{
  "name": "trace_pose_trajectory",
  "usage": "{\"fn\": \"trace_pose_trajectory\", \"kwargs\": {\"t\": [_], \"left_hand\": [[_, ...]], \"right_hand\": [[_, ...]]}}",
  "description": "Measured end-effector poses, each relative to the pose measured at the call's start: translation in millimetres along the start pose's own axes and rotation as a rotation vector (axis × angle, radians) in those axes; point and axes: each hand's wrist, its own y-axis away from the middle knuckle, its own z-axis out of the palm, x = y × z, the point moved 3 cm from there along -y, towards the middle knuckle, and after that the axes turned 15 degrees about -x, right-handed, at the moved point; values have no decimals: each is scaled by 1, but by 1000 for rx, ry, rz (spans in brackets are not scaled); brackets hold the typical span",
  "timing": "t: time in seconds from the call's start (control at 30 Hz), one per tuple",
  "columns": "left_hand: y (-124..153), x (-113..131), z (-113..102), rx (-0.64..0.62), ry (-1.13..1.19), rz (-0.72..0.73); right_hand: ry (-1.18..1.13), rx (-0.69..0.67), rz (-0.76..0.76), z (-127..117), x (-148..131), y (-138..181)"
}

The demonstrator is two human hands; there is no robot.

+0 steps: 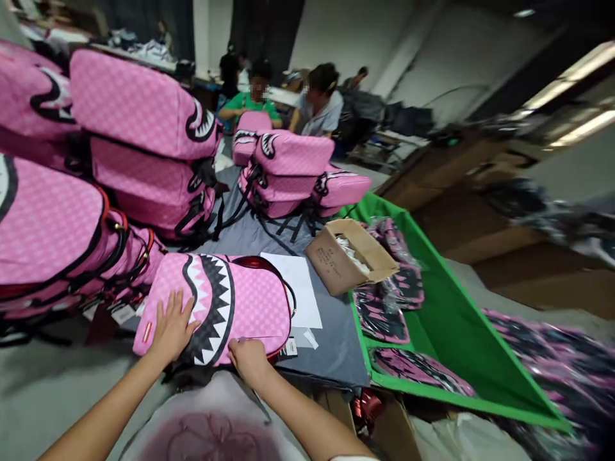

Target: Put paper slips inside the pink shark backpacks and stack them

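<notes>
A pink checkered backpack (259,294) with a black-and-white shark-mouth design lies flat on the grey-covered table before me. My left hand (172,328) rests on its front near the bottom end, fingers spread over the pink panel. Along the near side, close to the top end, my right hand (248,360) has its fingers curled at the bag's edge, gripping it by the zipper seam. A black handle (292,299) loops out at the far right of the bag. A white tag (291,346) hangs beside my right hand.
Stacked pink backpacks (144,109) crowd the left, with more (293,166) at the back. White paper (300,288) lies beyond the bag. A cardboard box (336,262) stands by a green bin (446,307) holding plastic-wrapped pink-black pieces. Two people (317,102) sit across the table.
</notes>
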Motion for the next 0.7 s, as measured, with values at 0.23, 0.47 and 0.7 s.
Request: {"fn": "trace_pose_trajectory", "kwargs": {"t": [0.23,0.47,0.7], "left_hand": [[-13,-38,-1,71,-57,121],[-9,-41,0,93,-104,199],[-9,-49,3,125,-46,273]], "right_hand": [[-86,245,562,-1,-2,-3],[-164,438,823,16,-3,2],[-236,624,801,25,-15,5]]}}
